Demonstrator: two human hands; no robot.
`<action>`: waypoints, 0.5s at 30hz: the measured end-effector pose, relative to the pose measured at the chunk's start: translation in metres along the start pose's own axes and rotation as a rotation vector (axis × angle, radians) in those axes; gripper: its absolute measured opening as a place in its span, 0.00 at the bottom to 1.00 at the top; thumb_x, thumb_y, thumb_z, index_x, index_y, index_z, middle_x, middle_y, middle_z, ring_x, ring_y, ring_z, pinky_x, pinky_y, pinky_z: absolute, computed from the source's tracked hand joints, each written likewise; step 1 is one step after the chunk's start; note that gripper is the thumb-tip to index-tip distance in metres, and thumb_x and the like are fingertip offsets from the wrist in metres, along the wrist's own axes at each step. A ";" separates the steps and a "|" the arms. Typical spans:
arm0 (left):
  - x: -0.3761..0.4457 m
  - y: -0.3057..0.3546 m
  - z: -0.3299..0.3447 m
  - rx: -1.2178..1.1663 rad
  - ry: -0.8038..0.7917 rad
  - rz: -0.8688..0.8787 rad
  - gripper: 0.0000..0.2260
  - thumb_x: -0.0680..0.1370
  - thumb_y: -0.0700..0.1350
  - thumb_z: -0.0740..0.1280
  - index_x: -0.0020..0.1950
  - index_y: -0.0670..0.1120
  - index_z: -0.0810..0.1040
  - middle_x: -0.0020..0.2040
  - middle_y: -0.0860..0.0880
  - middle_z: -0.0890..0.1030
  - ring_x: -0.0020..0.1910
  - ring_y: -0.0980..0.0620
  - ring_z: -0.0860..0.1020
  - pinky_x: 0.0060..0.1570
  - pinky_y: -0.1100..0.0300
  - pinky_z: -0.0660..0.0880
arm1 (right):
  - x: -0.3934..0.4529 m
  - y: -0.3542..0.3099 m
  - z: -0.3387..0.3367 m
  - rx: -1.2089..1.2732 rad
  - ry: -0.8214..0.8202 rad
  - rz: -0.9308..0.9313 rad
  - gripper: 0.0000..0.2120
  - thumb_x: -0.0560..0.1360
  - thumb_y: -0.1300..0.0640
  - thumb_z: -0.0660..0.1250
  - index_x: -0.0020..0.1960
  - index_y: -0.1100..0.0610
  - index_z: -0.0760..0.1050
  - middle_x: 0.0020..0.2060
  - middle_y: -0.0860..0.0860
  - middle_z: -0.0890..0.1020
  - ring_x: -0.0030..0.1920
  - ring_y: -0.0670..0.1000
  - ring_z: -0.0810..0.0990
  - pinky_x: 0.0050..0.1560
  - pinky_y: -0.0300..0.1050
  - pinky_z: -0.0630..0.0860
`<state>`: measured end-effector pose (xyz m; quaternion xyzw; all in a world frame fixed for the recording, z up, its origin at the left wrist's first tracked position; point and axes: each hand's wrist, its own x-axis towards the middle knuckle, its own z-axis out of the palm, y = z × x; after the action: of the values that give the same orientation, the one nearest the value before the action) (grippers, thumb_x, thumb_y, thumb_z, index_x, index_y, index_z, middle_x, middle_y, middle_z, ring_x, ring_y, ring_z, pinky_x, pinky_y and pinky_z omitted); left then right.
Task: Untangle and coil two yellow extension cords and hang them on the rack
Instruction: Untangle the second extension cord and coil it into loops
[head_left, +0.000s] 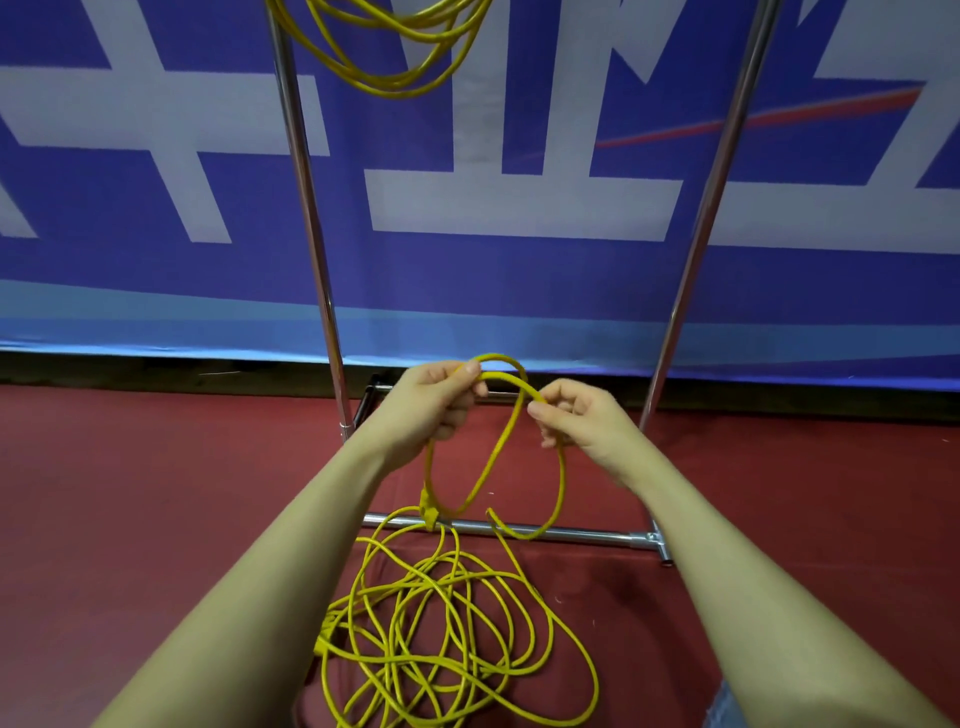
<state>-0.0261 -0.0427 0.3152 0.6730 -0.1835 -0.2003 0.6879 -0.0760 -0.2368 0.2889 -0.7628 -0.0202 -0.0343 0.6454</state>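
Yellow extension cord (447, 623) lying in a loose tangle on the red floor (130, 493), lower centre of the frame, overlapping loops crossing one another. One end rising from the heap to the hands, forming two long loops hanging between them, the plug (429, 506) dangling at lower left of those loops, just in front of the rack's bottom bar.

Left hand (436, 405), centre of the frame, curling round the top of the loops and pinching the cord between thumb and fingers. Right hand (576, 421), just to the right, pinching the same cord at the next bend, fingers folded over it. Both hands closed on cord, close together but not touching.

Second cord (389, 47) already hanging in a coil at the top of the frame, from the upper part of the metal rack (311, 234); top rail out of sight. Blue and white banner (519, 208) standing behind the uprights.

Judging the step: coiling the remaining cord, only the first turns gathered, most of the length not yet lifted from the floor. Roughly halfway through the task.

Next move probably calling for drawing another length up from the heap with the right hand, feeding it as an even loop into the left. Likely needing care where the floor loops cross, shaking or lifting strands free rather than pulling a knot tight.
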 end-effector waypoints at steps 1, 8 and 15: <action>0.000 0.002 -0.004 -0.038 0.024 0.006 0.15 0.84 0.47 0.55 0.40 0.43 0.72 0.24 0.57 0.60 0.22 0.61 0.56 0.20 0.70 0.53 | -0.002 0.006 -0.003 0.006 -0.021 0.036 0.05 0.76 0.64 0.66 0.42 0.59 0.73 0.29 0.50 0.74 0.29 0.44 0.73 0.38 0.42 0.75; -0.003 0.009 -0.027 0.019 0.081 -0.056 0.15 0.83 0.46 0.57 0.43 0.41 0.78 0.27 0.50 0.77 0.22 0.55 0.72 0.23 0.65 0.69 | -0.001 0.007 -0.015 0.208 0.121 -0.017 0.08 0.76 0.68 0.63 0.42 0.57 0.74 0.28 0.49 0.74 0.25 0.42 0.67 0.27 0.33 0.62; -0.006 0.005 -0.028 0.114 0.039 -0.093 0.12 0.83 0.49 0.57 0.52 0.45 0.78 0.46 0.43 0.85 0.42 0.45 0.84 0.51 0.51 0.78 | 0.001 -0.005 -0.005 -0.189 -0.060 -0.127 0.07 0.71 0.70 0.70 0.39 0.60 0.79 0.29 0.47 0.79 0.31 0.39 0.75 0.37 0.31 0.71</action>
<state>-0.0165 -0.0154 0.3196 0.7225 -0.1499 -0.2080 0.6421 -0.0756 -0.2410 0.2948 -0.8181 -0.0846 -0.0541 0.5663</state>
